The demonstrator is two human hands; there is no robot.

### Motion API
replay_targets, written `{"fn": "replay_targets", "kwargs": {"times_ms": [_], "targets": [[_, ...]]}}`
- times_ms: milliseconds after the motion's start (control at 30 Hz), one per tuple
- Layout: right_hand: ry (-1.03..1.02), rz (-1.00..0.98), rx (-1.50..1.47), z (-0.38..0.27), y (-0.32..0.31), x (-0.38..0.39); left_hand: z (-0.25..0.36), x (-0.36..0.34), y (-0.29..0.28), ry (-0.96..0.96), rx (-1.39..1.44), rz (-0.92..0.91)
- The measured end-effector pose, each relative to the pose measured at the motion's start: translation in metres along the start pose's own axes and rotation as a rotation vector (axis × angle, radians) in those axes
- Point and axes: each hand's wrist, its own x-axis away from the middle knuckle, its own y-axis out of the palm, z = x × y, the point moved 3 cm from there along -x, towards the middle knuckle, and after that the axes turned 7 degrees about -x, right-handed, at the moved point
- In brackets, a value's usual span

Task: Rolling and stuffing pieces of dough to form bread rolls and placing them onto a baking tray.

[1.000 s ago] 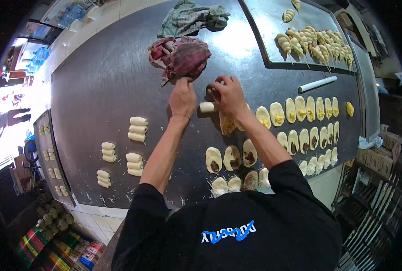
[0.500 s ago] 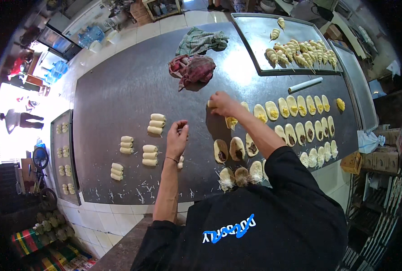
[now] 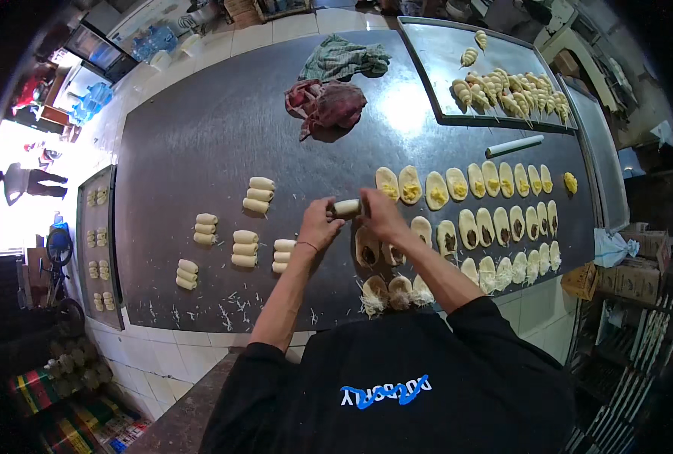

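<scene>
A pale dough roll [image 3: 346,208] is held level between my two hands above the table. My left hand [image 3: 320,225] has its fingers closed on the roll's left end. At the other end, the fingers of my right hand [image 3: 382,215] grip it. Just beyond and right of my hands lie flat dough ovals with yellow filling [image 3: 410,186]. Below them runs a row with dark brown filling [image 3: 469,229], partly hidden by my right forearm. Nearest me are ovals topped with white shreds [image 3: 373,293]. Finished rolls stand in groups [image 3: 245,248] to the left.
Red cloth [image 3: 329,108] and green checked cloth [image 3: 342,59] lie crumpled at the back. A metal tray [image 3: 419,45] at the far right holds spiral-wrapped dough pieces. A white rolling pin [image 3: 514,146] lies below it. Another tray [image 3: 110,303] with rolls stands left of the table [image 3: 192,136].
My right hand has drawn back from the yellow-filled row toward my left hand. Both hands have come together on the dough roll. My left hand has moved rightward.
</scene>
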Motion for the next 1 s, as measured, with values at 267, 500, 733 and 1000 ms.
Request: {"fn": "replay_targets", "kwargs": {"times_ms": [267,500,733,1000], "targets": [[-0.103,0.167,-0.135,-0.005,-0.005,-0.034,0.010,-0.040,-0.004,0.036,0.197,0.188],[-0.090,0.277,0.275,-0.032,-0.051,0.027,0.018,0.009,0.006,-0.041,-0.188,0.166],[0.117,0.429,0.505,0.008,-0.029,0.034,0.017,0.010,0.024,-0.066,-0.450,0.282],[0.002,0.517,0.497,-0.019,-0.036,0.034,0.027,0.019,0.025,0.023,-0.324,0.467]]}}
